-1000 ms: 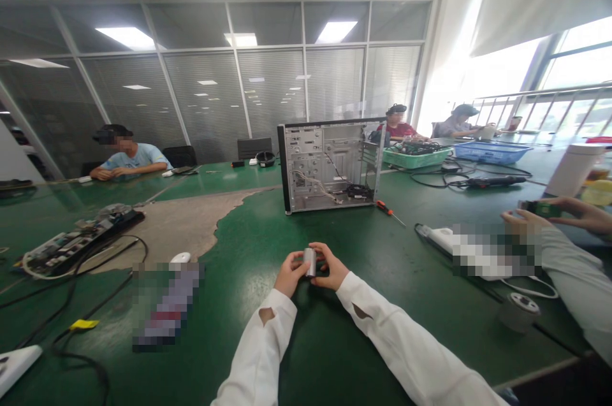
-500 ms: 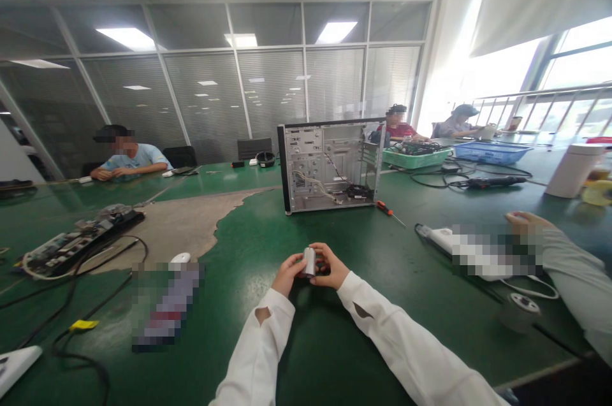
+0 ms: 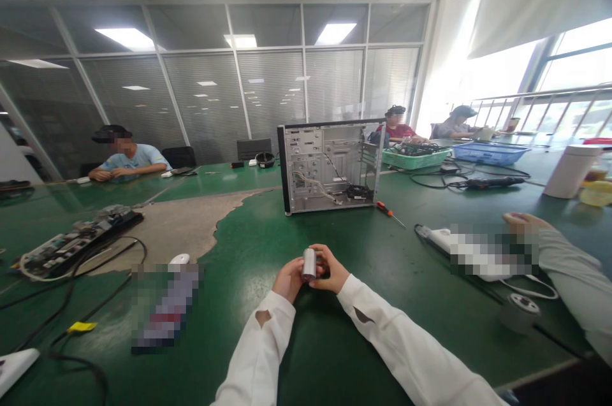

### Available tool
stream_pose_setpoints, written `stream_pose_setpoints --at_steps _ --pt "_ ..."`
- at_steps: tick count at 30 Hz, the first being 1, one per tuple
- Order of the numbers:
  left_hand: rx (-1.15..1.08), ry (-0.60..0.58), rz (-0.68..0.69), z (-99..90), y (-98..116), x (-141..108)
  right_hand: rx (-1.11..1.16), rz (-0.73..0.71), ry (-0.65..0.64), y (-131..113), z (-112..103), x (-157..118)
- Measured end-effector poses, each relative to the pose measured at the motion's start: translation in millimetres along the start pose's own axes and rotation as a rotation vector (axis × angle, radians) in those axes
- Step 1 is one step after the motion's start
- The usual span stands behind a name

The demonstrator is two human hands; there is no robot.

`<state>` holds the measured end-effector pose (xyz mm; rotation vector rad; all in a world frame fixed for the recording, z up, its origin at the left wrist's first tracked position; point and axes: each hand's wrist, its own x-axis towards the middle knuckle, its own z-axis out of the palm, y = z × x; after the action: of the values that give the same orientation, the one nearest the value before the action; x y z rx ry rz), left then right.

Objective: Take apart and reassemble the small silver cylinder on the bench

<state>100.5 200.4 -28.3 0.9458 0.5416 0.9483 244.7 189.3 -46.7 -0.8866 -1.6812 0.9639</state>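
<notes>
A small silver-grey metal cylinder (image 3: 309, 264) is held upright just above the green tabletop, its exact kind too small to tell. My left hand (image 3: 289, 279) is closed on its left side, the fingers partly hidden behind it. From the right, my right hand (image 3: 331, 269) grips it between thumb and fingers. Beyond both hands stands an open computer case (image 3: 335, 167), with its inner bays and loose cables showing. At the case's lower right corner lies a screwdriver (image 3: 389, 213) with an orange-and-black handle.
Power strips (image 3: 79, 241) and cables lie at left, near a white mouse (image 3: 180, 259). At right are a white extension socket (image 3: 473, 253), another person's sleeved arm (image 3: 564, 259), a pale bottle (image 3: 572, 171), a green basket (image 3: 415, 160) and a blue basket (image 3: 490, 152). Several people sit around.
My left hand has shifted slightly, its fingers now farther behind the cylinder, leaving more of the cylinder's front showing. My right hand keeps its grip. The case and screwdriver have not moved.
</notes>
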Motion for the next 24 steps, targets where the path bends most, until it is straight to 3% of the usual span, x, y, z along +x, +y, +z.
stream_pose_setpoints --at_steps 10,18,24 --pt "-0.075 0.017 -0.093 3.7 -1.0 -0.5 0.029 -0.006 0.007 5.8 3.6 1.7" --pt "-0.315 -0.028 -0.151 5.2 -2.6 -0.9 0.029 -0.007 -0.013 5.0 4.5 0.3" --pt "-0.357 0.002 -0.202 9.6 0.3 -3.0 -0.010 -0.025 0.021 2.7 5.0 -0.4"
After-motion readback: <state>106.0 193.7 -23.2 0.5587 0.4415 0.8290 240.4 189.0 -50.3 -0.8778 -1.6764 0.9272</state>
